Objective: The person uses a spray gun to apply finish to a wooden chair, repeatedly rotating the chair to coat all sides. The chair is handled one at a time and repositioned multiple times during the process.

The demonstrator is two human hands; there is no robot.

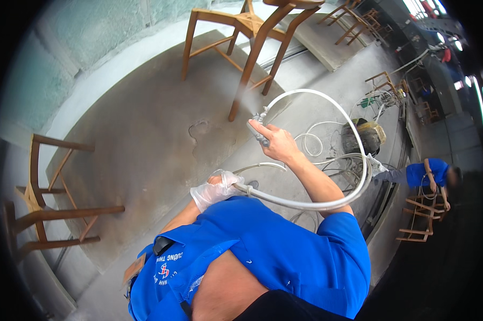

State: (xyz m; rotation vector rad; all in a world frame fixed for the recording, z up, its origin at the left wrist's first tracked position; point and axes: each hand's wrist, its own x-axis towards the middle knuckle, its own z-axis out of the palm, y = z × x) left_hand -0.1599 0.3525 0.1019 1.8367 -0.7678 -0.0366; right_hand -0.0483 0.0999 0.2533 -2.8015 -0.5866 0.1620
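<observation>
My right hand [279, 143] is wrapped round a metal spray gun [257, 119], and a pale mist leaves its nozzle toward a leg of the wooden chair [255, 51] ahead. From the gun a white hose [365, 160] loops out to the right and back to my left hand [217, 188]. That hand wears a clear plastic glove and is closed round the hose near my waist. A second wooden chair [35, 206] lies within view at the left, apart from both hands.
A large grey-brown board [145, 155] lies beneath the chairs. Coiled hoses [313, 144] and a dark container [362, 136] are on the floor at right. Another person [427, 172] in blue bends over a chair frame [420, 219]. More chairs stand at the far right.
</observation>
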